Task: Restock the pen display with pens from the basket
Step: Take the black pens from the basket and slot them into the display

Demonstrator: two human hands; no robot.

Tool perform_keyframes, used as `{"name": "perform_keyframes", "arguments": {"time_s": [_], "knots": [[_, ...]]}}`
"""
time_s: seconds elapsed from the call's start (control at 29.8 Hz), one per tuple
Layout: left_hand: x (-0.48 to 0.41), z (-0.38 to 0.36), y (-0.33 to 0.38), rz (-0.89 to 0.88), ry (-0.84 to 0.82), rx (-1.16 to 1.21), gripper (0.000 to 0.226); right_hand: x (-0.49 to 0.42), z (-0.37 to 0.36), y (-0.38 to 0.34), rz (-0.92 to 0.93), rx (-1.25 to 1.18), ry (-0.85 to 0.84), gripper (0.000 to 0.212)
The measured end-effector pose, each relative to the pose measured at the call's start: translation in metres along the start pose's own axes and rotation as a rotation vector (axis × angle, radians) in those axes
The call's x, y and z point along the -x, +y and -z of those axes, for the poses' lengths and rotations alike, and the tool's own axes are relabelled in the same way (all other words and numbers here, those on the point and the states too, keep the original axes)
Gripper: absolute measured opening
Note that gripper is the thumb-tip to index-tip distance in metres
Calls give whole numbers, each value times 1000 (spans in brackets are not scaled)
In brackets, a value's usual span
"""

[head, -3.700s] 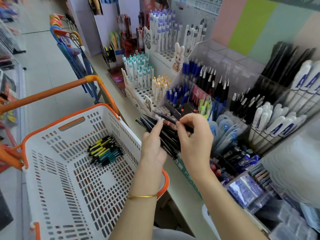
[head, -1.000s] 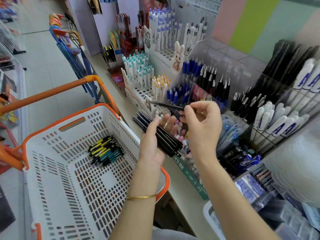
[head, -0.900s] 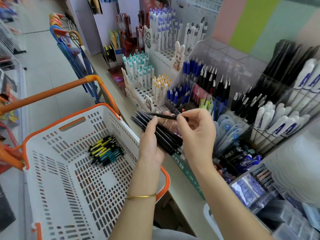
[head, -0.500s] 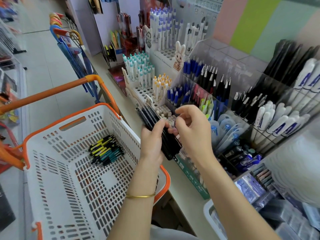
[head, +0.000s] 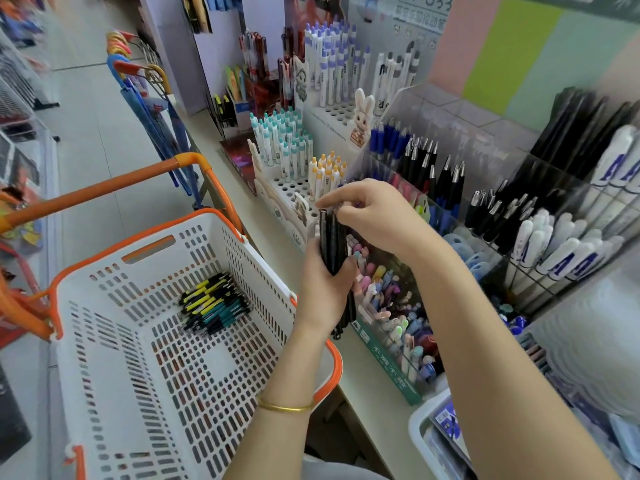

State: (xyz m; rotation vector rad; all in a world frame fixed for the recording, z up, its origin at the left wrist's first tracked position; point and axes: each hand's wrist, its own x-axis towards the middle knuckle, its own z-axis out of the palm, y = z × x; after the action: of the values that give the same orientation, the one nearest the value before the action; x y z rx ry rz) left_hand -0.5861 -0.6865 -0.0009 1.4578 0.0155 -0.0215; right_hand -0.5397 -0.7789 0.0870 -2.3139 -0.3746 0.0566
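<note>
- Head view: left hand (head: 323, 285) wraps its fingers round a bundle of black pens (head: 333, 237), held upright at the counter edge, just in front of the pen display (head: 446, 188).
- Arched over it, right hand (head: 375, 216) pinches the bundle's tops with curled fingertips.
- Loose yellow and teal pens (head: 214, 303) lie in the basket (head: 263, 271).

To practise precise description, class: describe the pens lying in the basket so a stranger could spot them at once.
Find the white, orange-rimmed basket beside the shelf. Towards its far wall lies a pile of pens. Unlike the black bundle in the left hand, these are yellow or teal with black.
</note>
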Motion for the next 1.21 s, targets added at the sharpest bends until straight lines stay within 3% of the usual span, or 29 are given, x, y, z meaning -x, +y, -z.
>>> {"name": "perform_keyframes", "arguments": {"time_s": [0.2, 0.47, 0.81, 0.94, 1.04, 1.14, 1.21], "knots": [[2, 7, 6, 78, -141, 66, 18, -4, 13, 11, 50, 18, -171, 25], [-2, 12, 9, 163, -336, 198, 15, -3, 12, 17, -55, -164, -46, 7], [1, 12, 9, 263, -531, 335, 11, -12, 7, 20, -144, -365, 367, 11], [4, 16, 3, 347, -612, 320, 24, -16, 16, 22, -150, -480, 657, 18], [7, 12, -1, 422, -531, 414, 23, -5, 21, 20, -104, -523, 884, 12], [2, 5, 2, 427, -336, 567, 7, 16, 3, 21, -54, -474, 898, 12], [-3, 1, 2, 377, -200, 623, 10, 32, -14, 25, -61, -441, 871, 20]]}}
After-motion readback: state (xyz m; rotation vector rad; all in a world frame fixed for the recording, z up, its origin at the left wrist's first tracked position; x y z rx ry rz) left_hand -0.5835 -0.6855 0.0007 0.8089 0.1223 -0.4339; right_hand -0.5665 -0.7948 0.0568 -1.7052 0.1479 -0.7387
